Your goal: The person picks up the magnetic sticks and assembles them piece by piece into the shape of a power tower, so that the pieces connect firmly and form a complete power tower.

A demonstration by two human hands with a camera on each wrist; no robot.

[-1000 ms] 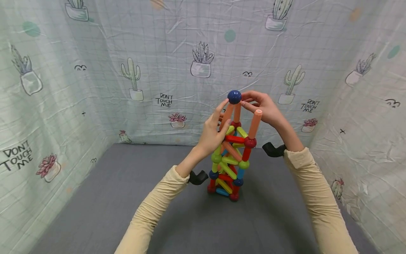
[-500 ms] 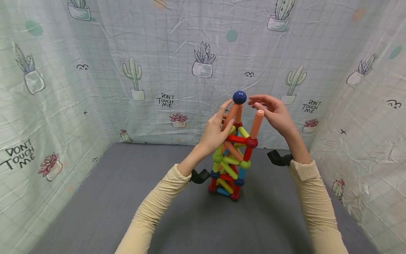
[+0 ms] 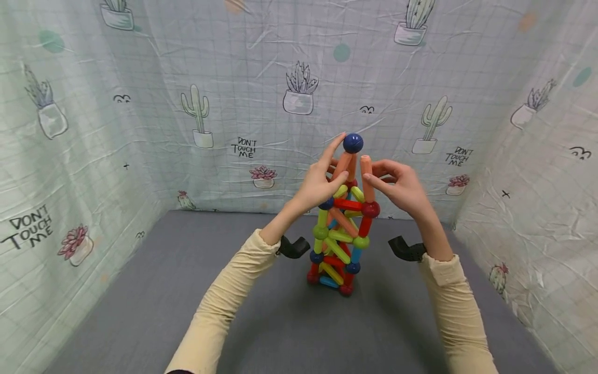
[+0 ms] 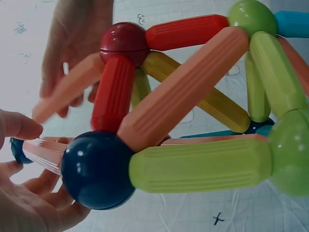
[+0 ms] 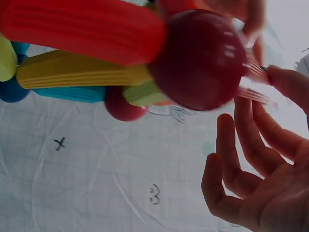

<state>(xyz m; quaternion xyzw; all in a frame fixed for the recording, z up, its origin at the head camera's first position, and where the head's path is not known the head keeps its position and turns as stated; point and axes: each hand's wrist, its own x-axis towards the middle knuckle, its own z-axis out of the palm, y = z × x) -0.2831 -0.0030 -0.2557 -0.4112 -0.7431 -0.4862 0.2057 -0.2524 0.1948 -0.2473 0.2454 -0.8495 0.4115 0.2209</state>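
Note:
A tower of coloured magnetic rods and balls stands upright on the grey surface. At its peak, two orange rods lean together under a dark blue ball. My left hand holds the near orange rod, its index fingertip touching the ball's left side. My right hand pinches another orange rod between thumb and fingers. This rod rises from a dark red ball and tilts left; its upper end is free. In the right wrist view, the red ball hides most of that rod.
A grey tabletop surrounds the tower's base. Behind and at both sides hangs a pale curtain printed with cacti and words. A black wrist strap piece sits under the left wrist, another by the right.
The right hand has left the blue ball, come down and taken hold of the right orange rod, which now tilts left. The left index finger has risen to the ball's side.

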